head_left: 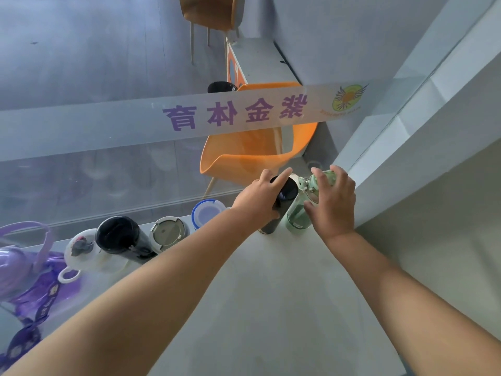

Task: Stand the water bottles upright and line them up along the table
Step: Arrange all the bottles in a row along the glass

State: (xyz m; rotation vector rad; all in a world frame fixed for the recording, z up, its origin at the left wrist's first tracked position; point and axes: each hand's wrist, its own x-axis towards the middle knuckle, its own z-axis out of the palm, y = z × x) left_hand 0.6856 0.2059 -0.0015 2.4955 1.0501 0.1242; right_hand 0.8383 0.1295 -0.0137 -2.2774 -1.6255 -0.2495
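While our left hand [260,194] wraps the upright black bottle [279,204], thumb low on its side, our right hand [332,202] grips the green bottle [298,213] touching it.

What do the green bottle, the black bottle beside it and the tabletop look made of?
Green bottle: translucent pale green body, likely plastic or tinted glass; light passes through it.
Black bottle: opaque dark wall, matte, probably coated metal or plastic; can't tell which.
Tabletop: flat pale grey, matte, no grain; looks like laminate or painted board.
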